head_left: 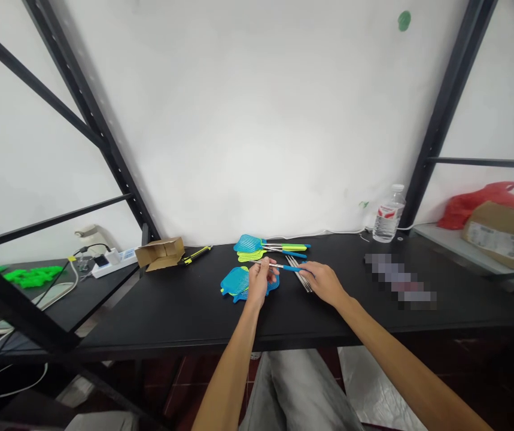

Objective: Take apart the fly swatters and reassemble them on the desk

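Observation:
A thin metal fly swatter rod with a blue handle (291, 268) is held level between both hands above the black table. My left hand (260, 280) pinches the metal part, its fingers closed. The far end of the handle sits in the closed fingers of my right hand (325, 281). Beneath and beside my left hand lie loose fly swatter heads (234, 282), blue with a yellow-green edge showing. Several bare metal rods (305, 284) lie slantwise near my right hand, partly covered by it. Behind them rest fly swatters (248, 243) with blue and yellow-green heads and handles.
An open cardboard box (160, 254) and a black-and-yellow item (197, 255) lie at the left. Toward the back right stands a water bottle (388, 215). A blurred-out object (399, 281) lies on the table (171, 317) at right. Black shelf posts (440, 114) frame both sides.

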The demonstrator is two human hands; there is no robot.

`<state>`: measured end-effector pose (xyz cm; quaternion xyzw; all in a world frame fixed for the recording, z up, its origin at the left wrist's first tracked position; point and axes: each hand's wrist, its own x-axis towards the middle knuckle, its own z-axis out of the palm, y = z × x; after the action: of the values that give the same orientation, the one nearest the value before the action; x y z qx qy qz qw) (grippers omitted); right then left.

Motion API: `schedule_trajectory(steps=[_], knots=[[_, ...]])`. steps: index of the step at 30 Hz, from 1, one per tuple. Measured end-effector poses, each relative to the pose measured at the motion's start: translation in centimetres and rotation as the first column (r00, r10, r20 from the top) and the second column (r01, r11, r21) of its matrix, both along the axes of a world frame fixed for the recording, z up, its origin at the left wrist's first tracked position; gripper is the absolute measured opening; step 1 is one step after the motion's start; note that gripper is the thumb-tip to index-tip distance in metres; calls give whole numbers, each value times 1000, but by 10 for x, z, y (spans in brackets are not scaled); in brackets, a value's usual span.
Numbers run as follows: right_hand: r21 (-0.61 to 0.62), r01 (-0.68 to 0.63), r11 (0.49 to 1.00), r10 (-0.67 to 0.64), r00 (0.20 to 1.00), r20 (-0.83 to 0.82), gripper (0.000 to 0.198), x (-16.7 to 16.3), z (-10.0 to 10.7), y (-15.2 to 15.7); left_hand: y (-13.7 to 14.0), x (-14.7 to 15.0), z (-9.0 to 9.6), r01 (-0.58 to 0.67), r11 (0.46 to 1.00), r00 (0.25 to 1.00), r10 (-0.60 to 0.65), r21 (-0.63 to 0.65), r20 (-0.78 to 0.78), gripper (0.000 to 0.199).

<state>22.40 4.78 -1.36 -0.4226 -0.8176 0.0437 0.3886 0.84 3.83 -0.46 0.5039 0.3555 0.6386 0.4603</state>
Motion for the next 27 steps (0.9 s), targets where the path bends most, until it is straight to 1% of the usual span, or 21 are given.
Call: schedule_trajectory(steps=[6, 10, 16, 19, 23, 27], knots=[[-36, -27, 999, 27, 1000, 12, 38, -1, 2, -2, -1, 1, 2, 28, 1000, 999, -28, -1, -27, 52], [-32, -8, 999, 9, 1000, 19, 42, -5, 5, -6, -3, 3, 3, 47, 999, 998, -46, 7, -33, 53], [-1, -26, 1000, 26, 998, 52, 37, -13, 3, -9, -6, 6, 6, 56, 998, 985, -53, 13, -162, 58], [9, -21, 1000, 20, 999, 43, 37, -14, 2, -9, -7, 6, 6, 58, 998, 982, -53, 27, -179, 57], [-16, -66, 998, 67, 997, 47, 39, -12, 5, -12, -8, 7, 6, 90, 995, 981, -80, 49, -175, 54], [-52, -91, 994, 93, 994, 50, 40, -10, 8, -15, -9, 9, 7, 116, 992, 978, -104, 55, -181, 54]])
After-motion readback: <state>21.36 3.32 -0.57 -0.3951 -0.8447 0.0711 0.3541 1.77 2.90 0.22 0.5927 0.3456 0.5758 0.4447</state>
